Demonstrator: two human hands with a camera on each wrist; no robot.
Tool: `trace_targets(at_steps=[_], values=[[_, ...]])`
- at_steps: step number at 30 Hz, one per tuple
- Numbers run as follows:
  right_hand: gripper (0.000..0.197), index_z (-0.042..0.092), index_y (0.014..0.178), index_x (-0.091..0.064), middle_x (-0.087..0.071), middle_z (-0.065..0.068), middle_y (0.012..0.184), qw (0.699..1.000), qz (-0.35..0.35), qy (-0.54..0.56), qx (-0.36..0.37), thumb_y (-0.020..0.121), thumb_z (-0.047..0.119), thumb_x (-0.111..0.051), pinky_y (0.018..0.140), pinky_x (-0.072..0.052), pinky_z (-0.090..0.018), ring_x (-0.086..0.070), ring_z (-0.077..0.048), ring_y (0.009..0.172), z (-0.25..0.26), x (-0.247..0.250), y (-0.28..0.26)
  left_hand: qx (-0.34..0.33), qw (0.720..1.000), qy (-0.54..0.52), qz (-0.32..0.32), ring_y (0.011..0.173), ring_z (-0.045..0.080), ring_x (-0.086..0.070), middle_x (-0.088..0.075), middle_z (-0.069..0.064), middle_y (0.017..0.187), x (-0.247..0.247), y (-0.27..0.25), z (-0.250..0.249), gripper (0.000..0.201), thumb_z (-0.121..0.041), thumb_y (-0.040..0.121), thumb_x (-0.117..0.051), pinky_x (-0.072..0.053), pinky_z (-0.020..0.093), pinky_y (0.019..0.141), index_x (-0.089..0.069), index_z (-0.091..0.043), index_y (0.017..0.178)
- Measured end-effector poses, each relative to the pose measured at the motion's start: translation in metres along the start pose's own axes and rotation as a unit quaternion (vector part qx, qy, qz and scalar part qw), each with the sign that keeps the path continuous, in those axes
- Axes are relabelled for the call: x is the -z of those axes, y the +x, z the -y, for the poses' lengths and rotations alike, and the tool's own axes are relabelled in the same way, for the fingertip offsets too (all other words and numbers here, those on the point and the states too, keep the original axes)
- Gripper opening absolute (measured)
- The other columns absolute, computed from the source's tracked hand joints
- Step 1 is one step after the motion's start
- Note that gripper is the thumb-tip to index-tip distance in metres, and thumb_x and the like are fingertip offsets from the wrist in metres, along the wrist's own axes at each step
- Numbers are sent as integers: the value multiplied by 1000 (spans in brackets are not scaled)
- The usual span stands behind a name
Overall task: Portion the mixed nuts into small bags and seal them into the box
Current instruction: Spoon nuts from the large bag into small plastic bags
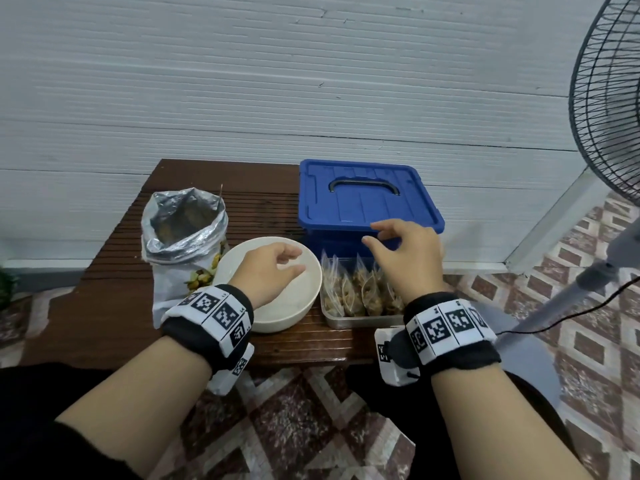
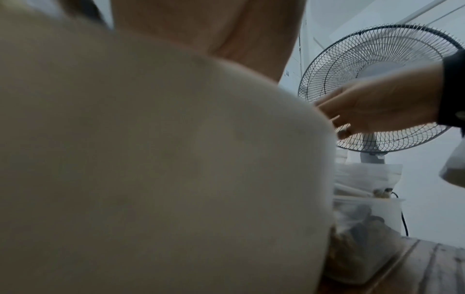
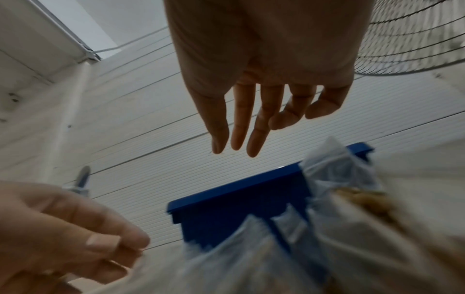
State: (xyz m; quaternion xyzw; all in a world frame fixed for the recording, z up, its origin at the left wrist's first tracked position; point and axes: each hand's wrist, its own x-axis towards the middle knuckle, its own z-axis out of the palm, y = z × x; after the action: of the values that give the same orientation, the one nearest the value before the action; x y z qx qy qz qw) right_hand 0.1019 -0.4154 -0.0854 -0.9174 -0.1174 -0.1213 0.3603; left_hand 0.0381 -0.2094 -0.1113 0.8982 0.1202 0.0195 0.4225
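Head view: my left hand [image 1: 273, 268] hovers over the white bowl [image 1: 304, 299], fingers loosely curled, holding nothing. My right hand [image 1: 405, 251] hangs with fingers spread and relaxed above the clear small bags [image 1: 356, 289] of nuts, which stand in a metal tray [image 1: 360, 320]. Behind them sits the blue plastic box [image 1: 360, 202], lid on. A crinkled foil nut bag [image 1: 183, 233] stands open at left on the slatted wooden table [image 1: 114, 271].

White bowl [image 2: 151, 159] blurred; fan [image 1: 613, 98] cut off.
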Motion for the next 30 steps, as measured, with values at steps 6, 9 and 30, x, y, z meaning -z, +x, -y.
trace_targets(at_steps=[6, 9, 30], values=[[19, 36, 101, -68, -66, 17, 84, 996, 61, 34, 62, 84, 43, -66, 90, -44, -46, -55, -18, 97, 22, -23, -11, 69, 984, 138, 92, 135, 20, -38, -43, 0, 147, 2, 1, 23, 65, -38, 86, -68, -27, 31, 112, -42, -22, 143], [20, 38, 97, -69, -64, 21, 77, 993, 72, 52, 76, 81, 48, -64, 85, -47, -49, -60, -20, 93, 21, -34, -13, 72, 968, 201, 134, 136, 21, -36, -40, -2, 150, -3, 0, 30, 74, -45, 83, -68, -27, 36, 113, -35, -26, 146], [42, 24, 117, -67, -70, 8, 105, 988, 129, -5, 80, 87, 52, -58, 100, -39, -46, -54, -21, 111, 28, -45, -21, -8, 1000, -19, -17, 88, 2, -57, -65, -10, 87, 19, -5, 7, 17, -26, 88, -67, -38, 18, 79, -65, -27, 105]])
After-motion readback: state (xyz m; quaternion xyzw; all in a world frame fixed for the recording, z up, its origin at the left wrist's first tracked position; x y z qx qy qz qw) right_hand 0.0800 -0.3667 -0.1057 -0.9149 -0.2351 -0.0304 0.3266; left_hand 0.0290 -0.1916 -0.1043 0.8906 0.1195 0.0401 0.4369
